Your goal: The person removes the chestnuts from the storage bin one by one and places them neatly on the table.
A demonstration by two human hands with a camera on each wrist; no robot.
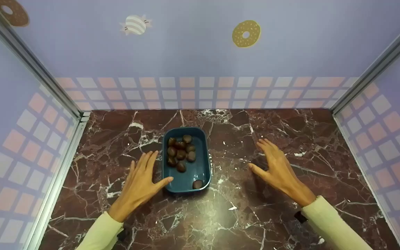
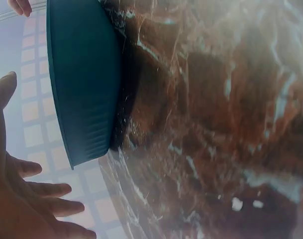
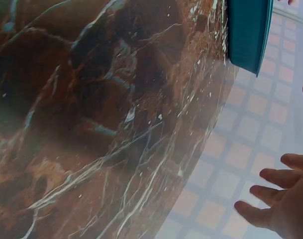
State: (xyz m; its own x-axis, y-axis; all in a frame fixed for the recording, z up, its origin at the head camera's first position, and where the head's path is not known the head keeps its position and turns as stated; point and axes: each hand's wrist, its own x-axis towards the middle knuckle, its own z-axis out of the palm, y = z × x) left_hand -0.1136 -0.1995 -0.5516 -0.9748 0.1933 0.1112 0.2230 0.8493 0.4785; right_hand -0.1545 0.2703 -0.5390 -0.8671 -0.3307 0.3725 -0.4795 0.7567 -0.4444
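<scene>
The left hand (image 1: 139,184) is hovering open beside a blue tray (image 1: 179,182), its fingers standing straight and apart and its palm holding nothing. The tray is sitting just to the right of that hand, and the thumb is pointing across its nearer left corner; in the left wrist view a gap is showing between thumb and tray wall. Inside the tray, brown nut-like pieces (image 1: 181,154) are lying in a cluster, to the right of the left fingertips and partly beyond them, while 1 lone piece (image 1: 197,184) is resting to the right of the thumb, by the nearer rim. The right hand (image 1: 278,170) is also hovering open and gripping nothing, its thumb standing away from its extended fingers, well apart from the tray, which is lying to its left. Under both hands a dark marbled tabletop (image 1: 231,139) is stretching, and 2 pale sleeves (image 1: 328,215) are covering the forearms behind them.
</scene>
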